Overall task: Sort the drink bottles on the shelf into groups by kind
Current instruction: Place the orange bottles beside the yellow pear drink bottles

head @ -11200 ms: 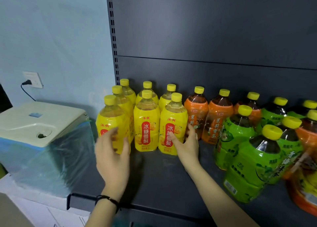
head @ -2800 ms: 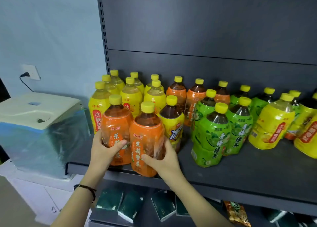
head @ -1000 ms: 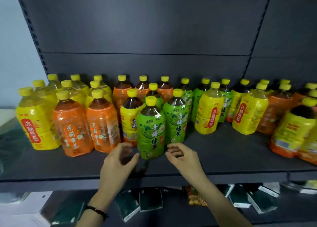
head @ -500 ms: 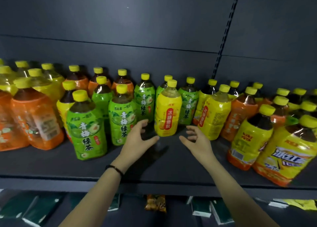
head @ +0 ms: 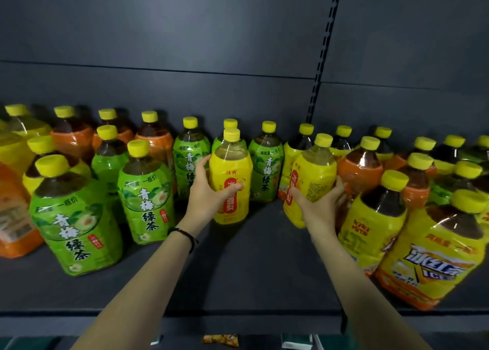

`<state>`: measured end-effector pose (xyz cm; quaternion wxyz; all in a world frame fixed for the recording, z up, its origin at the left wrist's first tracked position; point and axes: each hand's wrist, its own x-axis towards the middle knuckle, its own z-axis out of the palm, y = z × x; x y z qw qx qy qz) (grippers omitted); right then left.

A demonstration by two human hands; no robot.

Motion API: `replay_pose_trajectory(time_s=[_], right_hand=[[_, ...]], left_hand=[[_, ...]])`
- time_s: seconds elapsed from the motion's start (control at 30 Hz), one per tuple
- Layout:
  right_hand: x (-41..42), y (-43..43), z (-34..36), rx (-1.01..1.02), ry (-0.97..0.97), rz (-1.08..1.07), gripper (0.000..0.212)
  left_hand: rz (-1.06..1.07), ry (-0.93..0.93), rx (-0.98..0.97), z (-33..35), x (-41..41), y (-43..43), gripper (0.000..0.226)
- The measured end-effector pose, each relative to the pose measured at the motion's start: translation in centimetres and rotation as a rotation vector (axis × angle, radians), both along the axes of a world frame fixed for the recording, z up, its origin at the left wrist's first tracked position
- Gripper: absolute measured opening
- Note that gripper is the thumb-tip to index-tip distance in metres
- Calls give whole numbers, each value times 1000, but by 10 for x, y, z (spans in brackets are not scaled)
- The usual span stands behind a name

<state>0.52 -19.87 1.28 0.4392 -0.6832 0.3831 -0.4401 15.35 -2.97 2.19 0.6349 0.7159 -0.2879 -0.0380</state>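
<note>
Pale-filled, yellow-wrapped, yellow-capped bottle [head: 232, 169]

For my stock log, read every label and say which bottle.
"两瓶量 一瓶价", "青梅绿茶": green plastic bottle.
"沐典", "雪梨": pale yellow plastic bottle in left hand.
"冰红茶": yellow dark-tea plastic bottle, far right.
Orange plastic bottles: blurred.

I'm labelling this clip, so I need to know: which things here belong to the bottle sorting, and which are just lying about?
Belong to the job: left hand, gripping a yellow bottle; right hand, gripping a second yellow bottle; green tea bottles; orange bottles; iced tea bottles; shelf.
Lying about: snack packet and dark green packs on the level below.
</note>
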Motion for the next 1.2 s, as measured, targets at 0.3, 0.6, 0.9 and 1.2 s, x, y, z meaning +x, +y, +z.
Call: replay_pose_trajectory(time_s=[0.3,0.6,0.9,1.2], right_hand=[[0,-6,-10,-26,3,42,105],[-25,63,-15,75,-97,343,105],[-11,194,1,122,-149,548,105],[56,371,3,188,-243,707,87]], left_hand=[[-15,33,23,-1,-23,24,100],[25,44,-8,-13,-57,86,91],[72,73,-118,2,-57,213,92],[133,15,-112,22,6,417,91]])
